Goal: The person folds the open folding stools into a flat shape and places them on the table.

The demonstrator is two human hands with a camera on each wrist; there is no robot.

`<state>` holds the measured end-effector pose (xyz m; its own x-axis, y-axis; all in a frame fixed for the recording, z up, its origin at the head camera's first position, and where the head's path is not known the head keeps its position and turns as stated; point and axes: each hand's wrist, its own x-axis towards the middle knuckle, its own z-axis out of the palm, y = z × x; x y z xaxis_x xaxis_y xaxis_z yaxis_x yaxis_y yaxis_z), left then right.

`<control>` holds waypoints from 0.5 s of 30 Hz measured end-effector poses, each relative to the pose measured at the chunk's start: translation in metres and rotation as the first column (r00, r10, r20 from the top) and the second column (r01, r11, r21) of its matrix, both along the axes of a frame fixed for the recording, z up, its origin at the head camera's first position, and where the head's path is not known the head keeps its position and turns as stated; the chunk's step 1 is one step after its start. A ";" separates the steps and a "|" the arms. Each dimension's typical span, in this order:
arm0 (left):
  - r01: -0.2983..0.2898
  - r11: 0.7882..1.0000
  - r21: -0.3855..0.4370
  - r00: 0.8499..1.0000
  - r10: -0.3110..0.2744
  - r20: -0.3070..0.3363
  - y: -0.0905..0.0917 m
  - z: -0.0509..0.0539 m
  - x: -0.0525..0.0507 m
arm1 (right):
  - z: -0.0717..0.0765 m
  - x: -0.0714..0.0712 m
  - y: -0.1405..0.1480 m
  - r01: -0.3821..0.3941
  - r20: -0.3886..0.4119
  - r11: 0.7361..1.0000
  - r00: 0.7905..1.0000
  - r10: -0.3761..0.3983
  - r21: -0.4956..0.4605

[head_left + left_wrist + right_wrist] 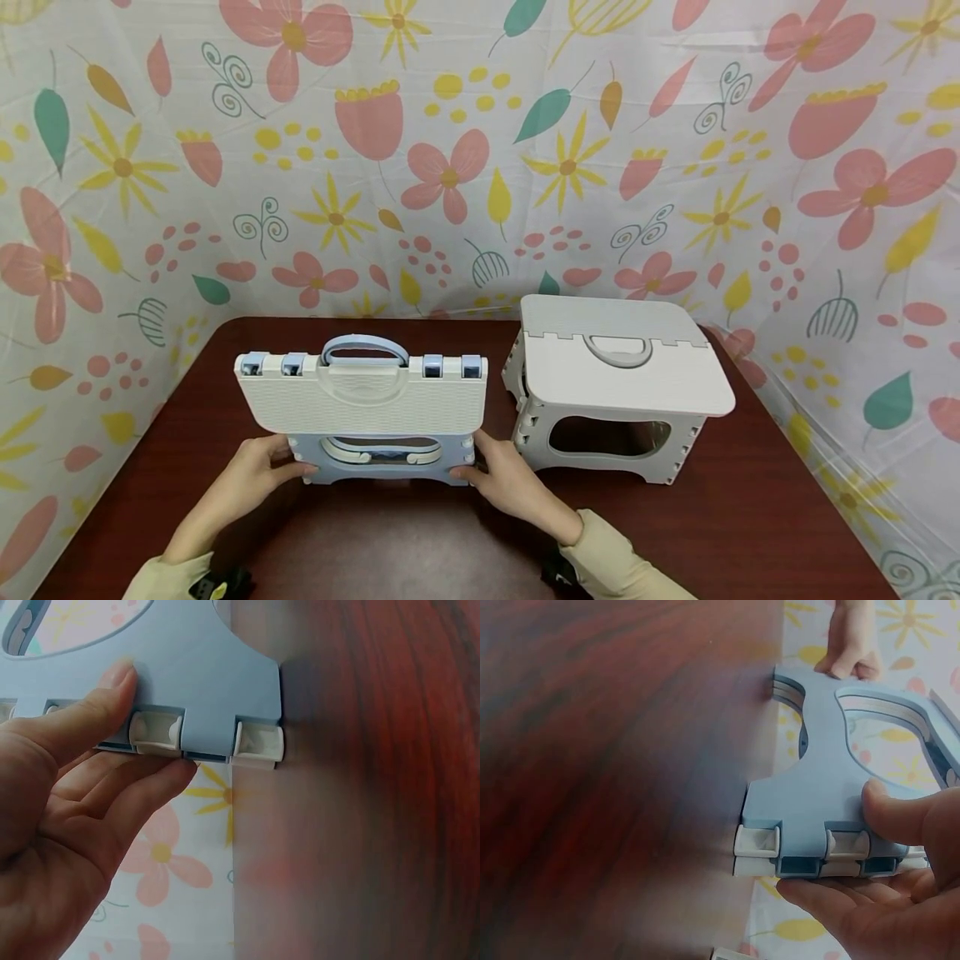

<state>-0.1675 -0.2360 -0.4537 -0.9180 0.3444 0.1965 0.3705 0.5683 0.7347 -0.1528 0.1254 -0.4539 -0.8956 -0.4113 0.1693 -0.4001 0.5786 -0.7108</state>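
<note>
A white and blue folding step stool [363,393] stands on the table, its legs drawn close together and its white top tilted toward me. A blue carry handle [365,343] sticks up from its top edge. My left hand [258,472] pinches the left edge of the blue leg panel, thumb on the front face and fingers behind, as the left wrist view also shows. At the opposite edge my right hand [512,481] pinches the panel the same way. White hinge knuckles [847,844] line that edge in the right wrist view.
A second folding stool [630,358], white and grey, stands unfolded to the right, close to my right hand. Both stools are on a dark red wooden table [390,542]. Behind the table hangs a flower-patterned cloth [450,108].
</note>
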 end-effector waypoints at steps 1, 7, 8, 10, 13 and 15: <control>0.004 1.000 0.008 1.000 -0.004 0.003 0.000 0.000 0.000 | 0.000 0.000 0.000 -0.002 -0.005 1.000 1.000 0.002 0.004; 0.012 0.999 0.031 1.000 -0.012 0.000 0.000 -0.001 0.001 | 0.000 -0.001 0.000 -0.013 -0.003 1.000 1.000 0.013 0.005; 0.013 0.999 0.034 1.000 -0.013 -0.004 0.000 -0.001 0.001 | 0.000 -0.001 0.000 -0.012 0.001 1.000 1.000 0.012 0.004; 0.016 0.999 0.038 1.000 -0.016 -0.006 0.001 -0.002 0.001 | 0.000 -0.002 0.000 -0.011 0.013 1.000 1.000 0.011 0.002; 0.016 0.999 0.041 1.000 -0.016 -0.004 0.001 -0.002 0.001 | 0.000 -0.001 0.000 -0.012 0.017 1.000 1.000 0.012 0.002; 0.017 0.999 0.044 1.000 -0.017 -0.002 0.001 -0.002 0.002 | -0.001 -0.001 -0.001 -0.013 0.012 1.000 1.000 0.013 -0.002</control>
<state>-0.1659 -0.2354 -0.4561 -0.9116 0.3514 0.2133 0.3813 0.5293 0.7579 -0.1540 0.1248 -0.4545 -0.8923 -0.4222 0.1599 -0.3990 0.5720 -0.7166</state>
